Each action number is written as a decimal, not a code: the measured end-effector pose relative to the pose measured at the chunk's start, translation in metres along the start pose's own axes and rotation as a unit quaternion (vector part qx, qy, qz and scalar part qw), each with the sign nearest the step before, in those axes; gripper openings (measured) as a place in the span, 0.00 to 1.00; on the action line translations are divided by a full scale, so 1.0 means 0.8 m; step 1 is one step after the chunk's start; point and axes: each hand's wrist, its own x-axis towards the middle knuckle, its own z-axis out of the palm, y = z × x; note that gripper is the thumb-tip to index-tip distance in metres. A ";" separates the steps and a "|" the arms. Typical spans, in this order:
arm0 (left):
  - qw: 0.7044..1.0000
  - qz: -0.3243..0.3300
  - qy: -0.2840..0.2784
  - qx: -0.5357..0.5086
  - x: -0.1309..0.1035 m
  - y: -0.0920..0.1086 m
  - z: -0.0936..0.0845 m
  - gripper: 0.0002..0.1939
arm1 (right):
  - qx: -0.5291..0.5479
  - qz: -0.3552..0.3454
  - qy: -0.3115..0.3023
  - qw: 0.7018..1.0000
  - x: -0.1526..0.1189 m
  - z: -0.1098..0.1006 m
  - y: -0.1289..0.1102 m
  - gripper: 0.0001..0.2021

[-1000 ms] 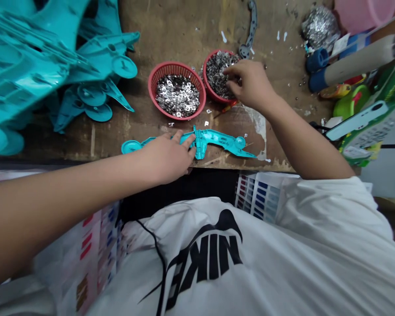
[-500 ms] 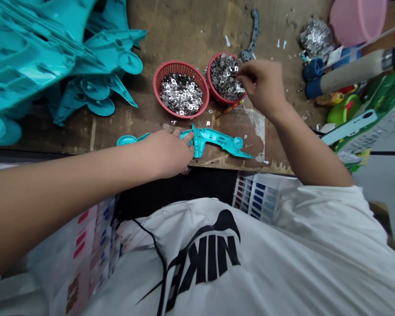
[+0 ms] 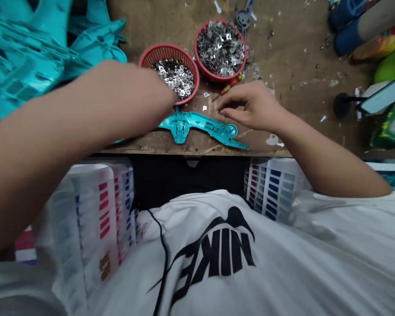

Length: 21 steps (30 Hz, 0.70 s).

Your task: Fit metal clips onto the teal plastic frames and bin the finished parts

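A teal plastic part (image 3: 207, 123) lies along the table's front edge, its left end hidden under my left forearm. My left hand (image 3: 151, 94) is above that part, beside the left red basket (image 3: 169, 47) of small metal pieces; its fingers are hidden. To the right, my right hand (image 3: 250, 105) is closed in a pinch above the table, apart from the teal part; what it pinches is too small to make out. Behind the hands stands a second red basket (image 3: 202, 72), full of shiny metal clips (image 3: 221, 48).
Teal parts (image 3: 29, 57) are piled at the left. A red-and-yellow screwdriver (image 3: 232, 83) lies by the right basket, with a grey part (image 3: 243, 19) behind. Blue-ended rolls (image 3: 349, 35) and a phone-like object (image 3: 385, 94) are at the right. White crates (image 3: 95, 197) stand below the edge.
My right hand has left the right basket and come toward the teal part. My left hand has lifted off the teal part and moved to the left basket. The view has shifted.
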 end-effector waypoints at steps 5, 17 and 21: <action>0.995 -0.080 0.050 -0.016 0.064 0.013 -0.001 0.28 | -0.015 -0.010 -0.022 1.000 0.008 0.015 -0.006 0.07; 0.997 -0.064 0.044 0.000 0.087 -0.006 0.014 0.35 | -0.087 -0.111 -0.049 0.989 0.023 0.003 0.024 0.06; 0.997 -0.054 0.043 -0.016 0.079 -0.001 0.001 0.42 | -0.080 -0.116 -0.102 0.985 0.031 0.003 0.016 0.17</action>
